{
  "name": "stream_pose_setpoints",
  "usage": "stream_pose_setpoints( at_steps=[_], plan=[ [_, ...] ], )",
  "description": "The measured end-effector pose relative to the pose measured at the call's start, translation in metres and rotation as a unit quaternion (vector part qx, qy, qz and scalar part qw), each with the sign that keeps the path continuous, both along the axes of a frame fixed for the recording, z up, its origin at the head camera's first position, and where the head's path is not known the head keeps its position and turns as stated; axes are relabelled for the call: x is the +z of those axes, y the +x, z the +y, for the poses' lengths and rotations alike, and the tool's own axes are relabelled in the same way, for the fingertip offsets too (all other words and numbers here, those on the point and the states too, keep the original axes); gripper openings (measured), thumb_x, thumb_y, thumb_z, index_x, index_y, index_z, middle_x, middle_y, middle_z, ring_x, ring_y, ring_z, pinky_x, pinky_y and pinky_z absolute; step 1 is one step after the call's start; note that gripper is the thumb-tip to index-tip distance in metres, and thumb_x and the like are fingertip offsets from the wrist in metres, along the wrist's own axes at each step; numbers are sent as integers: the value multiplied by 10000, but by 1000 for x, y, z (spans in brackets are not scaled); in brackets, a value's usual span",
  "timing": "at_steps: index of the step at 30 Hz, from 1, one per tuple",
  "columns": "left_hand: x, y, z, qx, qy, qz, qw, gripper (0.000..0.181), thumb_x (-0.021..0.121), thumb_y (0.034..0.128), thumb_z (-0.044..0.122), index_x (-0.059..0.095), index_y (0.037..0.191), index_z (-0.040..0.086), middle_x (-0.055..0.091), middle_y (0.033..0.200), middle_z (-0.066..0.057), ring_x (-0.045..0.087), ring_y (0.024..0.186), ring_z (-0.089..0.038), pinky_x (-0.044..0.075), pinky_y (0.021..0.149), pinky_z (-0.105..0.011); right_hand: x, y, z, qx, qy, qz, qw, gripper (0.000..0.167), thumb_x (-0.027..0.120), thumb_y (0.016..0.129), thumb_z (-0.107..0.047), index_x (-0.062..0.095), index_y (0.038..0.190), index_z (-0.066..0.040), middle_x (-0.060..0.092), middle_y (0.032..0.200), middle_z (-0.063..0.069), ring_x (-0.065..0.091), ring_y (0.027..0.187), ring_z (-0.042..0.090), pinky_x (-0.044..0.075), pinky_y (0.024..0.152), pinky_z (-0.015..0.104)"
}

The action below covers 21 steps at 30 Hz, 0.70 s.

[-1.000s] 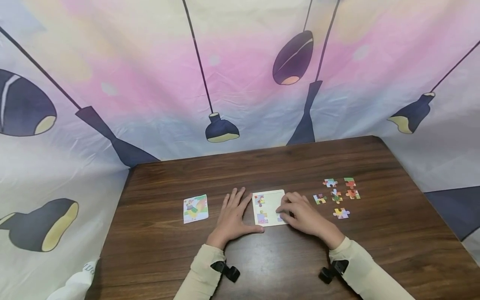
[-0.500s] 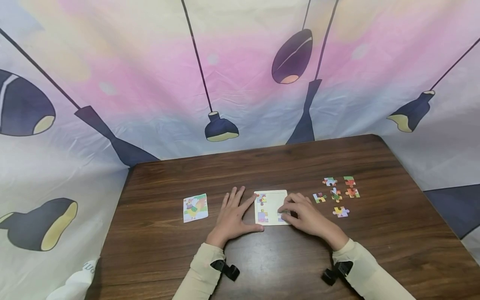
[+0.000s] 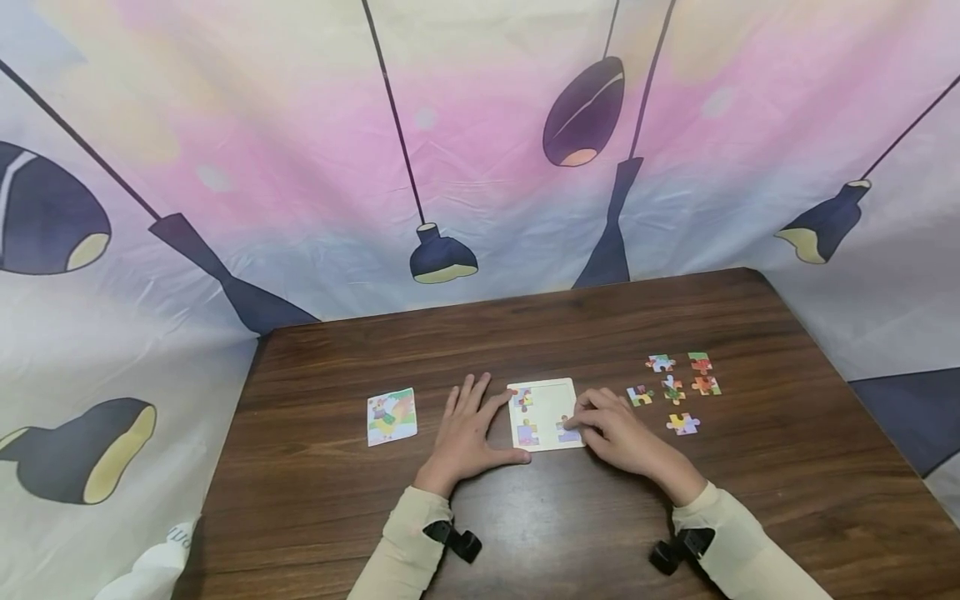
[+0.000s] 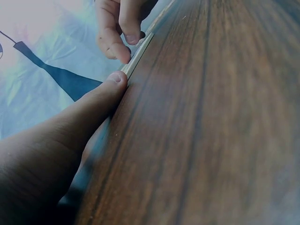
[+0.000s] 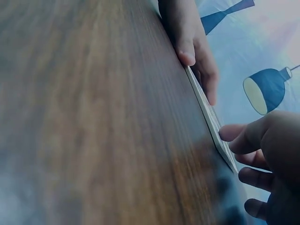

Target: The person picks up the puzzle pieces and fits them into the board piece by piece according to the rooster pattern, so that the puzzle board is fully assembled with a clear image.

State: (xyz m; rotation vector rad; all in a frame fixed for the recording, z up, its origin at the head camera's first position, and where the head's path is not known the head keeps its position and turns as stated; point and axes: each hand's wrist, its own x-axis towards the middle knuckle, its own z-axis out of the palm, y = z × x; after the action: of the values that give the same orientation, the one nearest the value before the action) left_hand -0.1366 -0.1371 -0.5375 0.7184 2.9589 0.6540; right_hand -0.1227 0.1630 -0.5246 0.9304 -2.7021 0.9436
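Note:
A cream puzzle tray [image 3: 543, 408] lies in the middle of the table in the head view. Three jigsaw pieces sit in its corners: one upper left [image 3: 522, 398], one lower left [image 3: 528, 432], one lower right [image 3: 568, 434]. My left hand [image 3: 463, 442] is spread beside the tray, its thumb at the near left corner and its index finger at the left edge. Over the right edge, my right hand [image 3: 618, 435] touches the lower right piece with a fingertip. In the right wrist view, its thumb and fingers [image 5: 241, 136] stand apart, close to the tray's edge.
Several loose jigsaw pieces [image 3: 673, 390] lie to the right of the tray. A picture card [image 3: 392, 417] rests on the dark wooden table [image 3: 322, 500] at left. A printed cloth [image 3: 315, 167] hangs behind the table.
The right hand has drawn back a little to the right, uncovering more of the lower right piece. The tray has shifted slightly right. The left hand stays nearly still.

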Motion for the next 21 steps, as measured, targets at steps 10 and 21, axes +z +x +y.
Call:
stream_pose_setpoints(
  at_steps=[10,21],
  plan=[
    [0,-1,0,-36,51,36,10000,1058,787,743,795,465,1609,281,210,1747,-124,82,1627,-354,75,1313,-550,6,-12,63,-373,-1049,424,9929,278,792,849,120,821,1009,-104,648,996,-41,574,916,130,476,753,256],
    [0,0,-2,-40,67,33,10000,1062,791,743,791,451,1615,288,210,1747,-127,83,1626,-363,85,1307,-570,24,-34,183,-1642,-426,-426,9846,208,814,937,-73,790,1141,-43,703,1042,87,538,922,-77,457,727,159]
  ],
)
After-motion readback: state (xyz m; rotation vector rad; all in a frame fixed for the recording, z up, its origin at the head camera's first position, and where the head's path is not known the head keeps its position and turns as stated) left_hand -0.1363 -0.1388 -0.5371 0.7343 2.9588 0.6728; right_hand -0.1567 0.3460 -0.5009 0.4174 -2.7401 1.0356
